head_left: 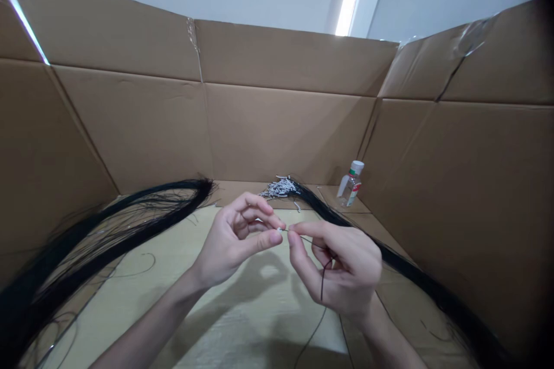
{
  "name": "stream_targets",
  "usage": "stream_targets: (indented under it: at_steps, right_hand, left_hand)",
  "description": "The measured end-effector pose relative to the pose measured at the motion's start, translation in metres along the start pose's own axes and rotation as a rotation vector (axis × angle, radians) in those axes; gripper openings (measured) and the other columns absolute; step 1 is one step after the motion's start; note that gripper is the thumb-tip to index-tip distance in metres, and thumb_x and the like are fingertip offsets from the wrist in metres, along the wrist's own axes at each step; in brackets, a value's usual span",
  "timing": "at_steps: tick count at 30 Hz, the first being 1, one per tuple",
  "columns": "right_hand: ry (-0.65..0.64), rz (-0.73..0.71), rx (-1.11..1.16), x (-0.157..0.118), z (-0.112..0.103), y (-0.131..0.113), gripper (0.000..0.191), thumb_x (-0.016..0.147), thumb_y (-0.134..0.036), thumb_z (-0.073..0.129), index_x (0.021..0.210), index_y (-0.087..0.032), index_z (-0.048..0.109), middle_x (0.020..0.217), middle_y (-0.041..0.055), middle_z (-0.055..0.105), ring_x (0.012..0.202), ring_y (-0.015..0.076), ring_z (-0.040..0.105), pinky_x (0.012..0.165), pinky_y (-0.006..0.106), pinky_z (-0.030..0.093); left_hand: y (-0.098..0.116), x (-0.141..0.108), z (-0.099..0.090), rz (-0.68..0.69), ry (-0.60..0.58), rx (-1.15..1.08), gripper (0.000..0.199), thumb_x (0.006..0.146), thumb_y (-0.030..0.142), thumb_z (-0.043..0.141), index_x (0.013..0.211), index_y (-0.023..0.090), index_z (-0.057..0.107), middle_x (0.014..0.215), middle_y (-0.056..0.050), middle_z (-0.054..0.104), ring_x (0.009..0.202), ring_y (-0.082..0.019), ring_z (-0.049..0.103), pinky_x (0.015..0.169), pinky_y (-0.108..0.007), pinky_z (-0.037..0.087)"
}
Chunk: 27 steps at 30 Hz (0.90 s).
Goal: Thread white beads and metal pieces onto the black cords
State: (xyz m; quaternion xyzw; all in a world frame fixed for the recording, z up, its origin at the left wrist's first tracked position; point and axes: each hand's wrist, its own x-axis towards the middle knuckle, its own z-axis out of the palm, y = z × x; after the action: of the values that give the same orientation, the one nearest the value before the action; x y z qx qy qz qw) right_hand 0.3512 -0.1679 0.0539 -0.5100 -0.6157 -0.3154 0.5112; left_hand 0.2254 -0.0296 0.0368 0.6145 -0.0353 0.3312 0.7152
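My left hand [242, 233] pinches a tiny whitish piece [279, 230], perhaps a bead, between thumb and index finger. Its exact kind is too small to make out. Facing it, my right hand [340, 256] is closed on a thin dark cord [306, 239], with thumb and index finger close to the cord's end. The cord's tip meets the whitish piece, but whether it passes through is hidden. A loop of the cord hangs around the right hand's fingers, and its tail drops towards the bottom of the view.
A dark cord bundle [173, 216] lies on the left. Another cord bundle [402, 265] runs along the right, with silvery beaded ends [280, 187] at the back. A transparent bottle [350, 186] with a white cap stands back right. Tall cardboard walls [285, 132] surround the yellowish work surface [173, 282].
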Motion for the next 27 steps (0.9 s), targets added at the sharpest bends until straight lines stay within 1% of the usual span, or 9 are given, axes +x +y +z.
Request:
stream_targets:
  at_steps: [3,7,13,16,20,22,24,25,27]
  right_hand:
    - [-0.006,-0.011,-0.016,0.0003,-0.0007,-0.0003,0.012,0.087,-0.007,0.068,0.088,-0.019,0.066,0.055,-0.0106,0.034,0.041,0.0048,0.035,0.043,0.023,0.032]
    - [-0.021,-0.02,-0.039,-0.0001,0.0004,0.0,0.012,0.088,-0.008,0.067,0.087,-0.02,0.065,0.052,-0.0103,0.039,0.041,0.0061,0.035,0.043,0.024,0.032]
    - [-0.017,-0.052,-0.055,-0.0015,0.0021,0.0009,0.013,0.087,-0.007,0.066,0.089,-0.02,0.065,0.052,-0.0097,0.047,0.04,0.0059,0.038,0.043,0.024,0.033]
    - [-0.027,-0.068,-0.078,-0.001,0.0017,0.0011,0.013,0.087,-0.007,0.066,0.088,-0.02,0.064,0.054,-0.0084,0.053,0.04,0.0059,0.04,0.043,0.025,0.032]
    - [-0.049,-0.08,-0.053,-0.0009,0.0034,0.0019,0.014,0.087,-0.005,0.067,0.089,-0.018,0.065,0.06,-0.0068,0.06,0.041,0.0053,0.038,0.043,0.026,0.03]
    - [-0.047,-0.08,-0.028,-0.0017,0.0052,0.0029,0.014,0.086,-0.005,0.068,0.09,-0.018,0.066,0.058,-0.0076,0.056,0.042,0.0054,0.037,0.043,0.026,0.029]
    - [-0.047,-0.044,0.013,-0.0028,0.0069,0.0038,0.012,0.087,-0.006,0.068,0.09,-0.017,0.068,0.054,-0.0095,0.046,0.042,0.006,0.034,0.043,0.025,0.028]
    - [-0.053,0.005,0.053,-0.0031,0.0075,0.004,0.01,0.088,-0.007,0.068,0.09,-0.017,0.069,0.053,-0.0103,0.04,0.042,0.0064,0.031,0.042,0.025,0.027]
    - [-0.085,0.161,0.184,-0.0031,0.0084,0.0039,0.007,0.091,-0.012,0.068,0.089,-0.018,0.071,0.053,-0.0107,0.031,0.043,0.0069,0.028,0.042,0.024,0.025]
  left_hand:
    - [0.0011,0.0006,0.0007,-0.017,0.024,0.039,0.026,0.085,0.011,0.085,0.1,0.02,0.066,0.093,0.003,0.081,0.088,-0.008,0.077,0.08,-0.013,0.06]
    - [0.0021,0.0001,0.0017,-0.003,0.051,0.07,0.027,0.084,0.012,0.086,0.1,0.021,0.067,0.092,0.003,0.082,0.086,-0.008,0.077,0.079,-0.012,0.06]
    - [0.0021,0.0012,0.0013,0.025,0.072,0.156,0.029,0.082,0.015,0.088,0.103,0.021,0.068,0.092,0.001,0.081,0.086,-0.01,0.077,0.078,-0.016,0.061]
    - [0.0034,0.0003,0.0009,0.062,0.101,0.24,0.028,0.083,0.019,0.088,0.103,0.022,0.069,0.092,0.001,0.081,0.087,-0.012,0.077,0.081,-0.019,0.061]
    - [0.0064,-0.0041,0.0017,0.14,0.155,0.425,0.027,0.083,0.02,0.087,0.103,0.023,0.07,0.092,0.0,0.082,0.089,-0.013,0.078,0.084,-0.02,0.06]
    - [0.0073,-0.0064,0.0026,0.188,0.167,0.503,0.026,0.084,0.019,0.087,0.105,0.024,0.071,0.092,0.0,0.082,0.089,-0.014,0.078,0.084,-0.021,0.06]
    - [0.0071,-0.0078,0.0039,0.231,0.181,0.547,0.026,0.085,0.019,0.086,0.106,0.025,0.072,0.093,0.0,0.082,0.089,-0.016,0.079,0.084,-0.023,0.061]
    - [0.0066,-0.0082,0.0048,0.242,0.193,0.554,0.027,0.085,0.018,0.086,0.107,0.025,0.072,0.093,0.0,0.082,0.089,-0.016,0.079,0.085,-0.024,0.061]
    - [0.0047,-0.0085,0.0073,0.251,0.238,0.539,0.028,0.084,0.019,0.086,0.108,0.025,0.072,0.093,0.0,0.083,0.089,-0.018,0.08,0.084,-0.026,0.063]
